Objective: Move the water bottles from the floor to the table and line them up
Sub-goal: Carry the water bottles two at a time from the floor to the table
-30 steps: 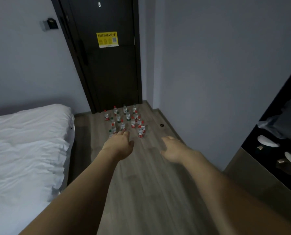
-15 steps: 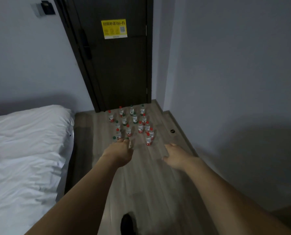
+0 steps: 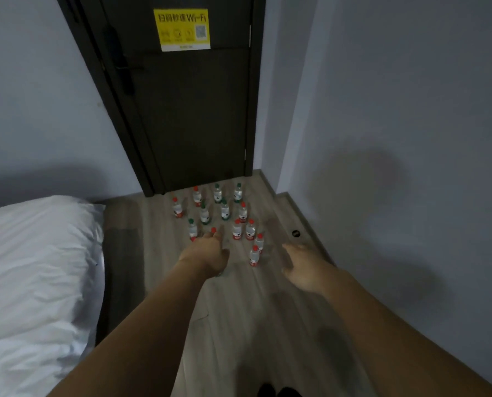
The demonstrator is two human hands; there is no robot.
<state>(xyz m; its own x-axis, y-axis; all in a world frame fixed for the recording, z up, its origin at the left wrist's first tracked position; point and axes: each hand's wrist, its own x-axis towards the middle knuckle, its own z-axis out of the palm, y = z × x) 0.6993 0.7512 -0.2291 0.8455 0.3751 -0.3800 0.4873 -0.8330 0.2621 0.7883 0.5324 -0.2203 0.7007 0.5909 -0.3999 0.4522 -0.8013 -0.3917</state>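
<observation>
Several small water bottles (image 3: 224, 210) with red or green caps stand upright in a cluster on the wooden floor (image 3: 239, 310), just in front of a dark door. Both my arms stretch forward over the floor. My left hand (image 3: 207, 253) hangs in front of the nearest left bottles, hiding part of one red-capped bottle (image 3: 213, 230); its fingers are relaxed and hold nothing. My right hand (image 3: 303, 266) is open, empty, just right of the closest red-capped bottle (image 3: 254, 256). No table is in view.
A bed with white bedding (image 3: 35, 282) fills the left side. A dark door (image 3: 187, 110) with a yellow Wi-Fi sign closes the far end. Grey wall (image 3: 396, 138) runs along the right, with a small round floor stop (image 3: 295, 233) near it. My feet (image 3: 279, 392) show at the bottom.
The view has moved closer to the bottles and the door. Both hands stay stretched forward and empty. The dark cabinet seen on the right earlier is out of view.
</observation>
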